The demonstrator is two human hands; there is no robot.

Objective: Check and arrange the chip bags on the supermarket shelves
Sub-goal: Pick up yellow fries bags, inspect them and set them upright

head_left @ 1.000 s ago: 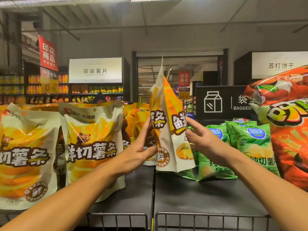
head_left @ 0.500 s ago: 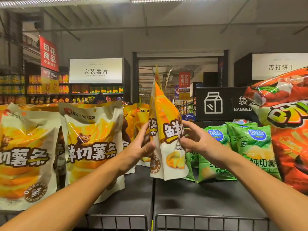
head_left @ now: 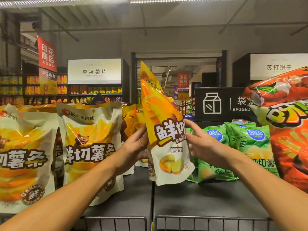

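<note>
two hands (head_left: 133, 147) (head_left: 202, 147), chip bag (head_left: 166, 139) between

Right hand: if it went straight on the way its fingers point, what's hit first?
The yellow-and-white chip bag it already touches; the right hand points leftward into that bag's edge. Past it, probably the left hand, though depth is unclear.

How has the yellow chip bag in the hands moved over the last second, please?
Yes: the yellow chip bag turned to face the camera and sank lower against the black BAGGED sign.
</note>
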